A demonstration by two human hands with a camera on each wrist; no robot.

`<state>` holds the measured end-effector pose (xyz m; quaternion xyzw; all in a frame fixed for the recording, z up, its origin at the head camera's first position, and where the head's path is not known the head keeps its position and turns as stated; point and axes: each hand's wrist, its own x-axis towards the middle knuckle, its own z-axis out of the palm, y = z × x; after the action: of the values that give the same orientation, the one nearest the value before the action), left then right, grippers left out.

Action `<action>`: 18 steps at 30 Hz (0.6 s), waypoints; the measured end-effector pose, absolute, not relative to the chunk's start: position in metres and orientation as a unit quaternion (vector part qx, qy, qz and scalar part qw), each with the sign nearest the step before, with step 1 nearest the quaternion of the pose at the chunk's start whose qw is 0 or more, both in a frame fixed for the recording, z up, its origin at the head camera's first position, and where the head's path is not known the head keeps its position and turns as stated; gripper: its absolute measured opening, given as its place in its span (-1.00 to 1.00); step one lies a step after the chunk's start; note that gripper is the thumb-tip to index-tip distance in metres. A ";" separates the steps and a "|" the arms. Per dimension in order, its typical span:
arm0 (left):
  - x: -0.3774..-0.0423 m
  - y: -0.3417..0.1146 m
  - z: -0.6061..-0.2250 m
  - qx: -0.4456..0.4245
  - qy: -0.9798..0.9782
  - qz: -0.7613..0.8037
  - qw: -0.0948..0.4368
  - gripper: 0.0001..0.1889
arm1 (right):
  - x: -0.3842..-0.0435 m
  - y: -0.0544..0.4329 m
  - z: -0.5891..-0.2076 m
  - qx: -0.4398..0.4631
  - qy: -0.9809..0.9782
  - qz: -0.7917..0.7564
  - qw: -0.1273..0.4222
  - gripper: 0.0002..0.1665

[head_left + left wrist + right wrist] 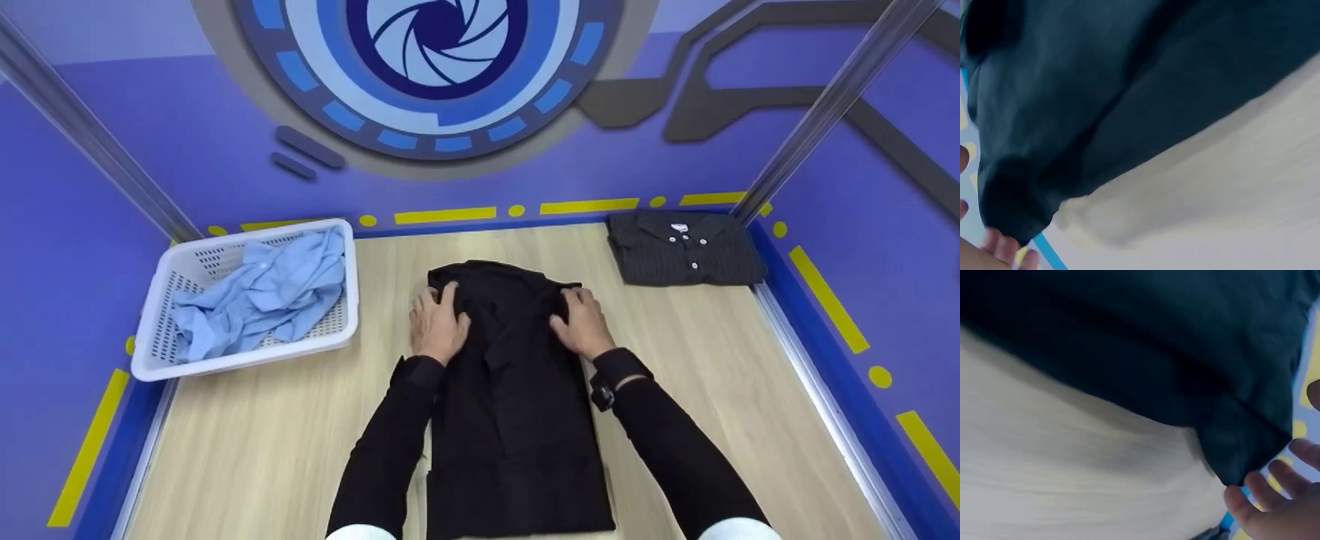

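A black shirt (517, 405) lies folded into a long strip, with its narrow side toward me and diagonal creases near its far end. My left hand (437, 324) rests at the far left corner, fingers along the edge and thumb over the cloth. Across from it, my right hand (583, 324) touches the far right corner. In the right wrist view, the fingers (1264, 492) are spread and nearly straight against the cloth's tip, thumb apart. In the left wrist view, fingertips (1008, 247) meet the other corner of the cloth, also with the thumb away from them.
A white perforated basket (244, 360) with a crumpled light blue shirt (277, 277) stands at the back left. A dark folded shirt with buttons (686, 251) lies at the back right. Blue-purple panels (187, 142) wall in the wooden tabletop (720, 375) at back and sides.
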<state>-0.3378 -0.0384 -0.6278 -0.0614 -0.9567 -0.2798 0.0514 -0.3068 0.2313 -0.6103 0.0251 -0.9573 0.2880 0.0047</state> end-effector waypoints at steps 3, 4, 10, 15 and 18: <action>-0.346 -0.045 -0.623 -0.028 -0.950 -0.309 -0.027 -0.33 | -0.316 0.233 -0.606 0.025 -0.954 0.295 -0.049 -0.19; -0.348 -0.045 -0.622 -0.020 -0.947 -0.316 -0.055 -0.33 | -0.317 0.235 -0.606 0.027 -0.953 0.294 -0.070 -0.17; -0.357 -0.044 -0.623 0.019 -0.947 -0.302 -0.105 -0.43 | -0.317 0.232 -0.609 0.050 -0.947 0.259 -0.184 -0.21; -0.366 -0.028 -0.622 -0.063 -0.974 -0.219 0.001 -0.52 | -0.312 0.227 -0.609 0.038 -0.953 0.204 -0.221 -0.31; -0.373 -0.010 -0.618 -0.161 -0.970 -0.179 0.028 -0.56 | -0.309 0.224 -0.608 0.041 -0.961 0.188 -0.198 -0.40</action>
<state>-0.3731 -0.0102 -0.6185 -0.1606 -0.9702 -0.1792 0.0277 -0.3086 0.2244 -0.6084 0.0412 -0.9611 0.1881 -0.1981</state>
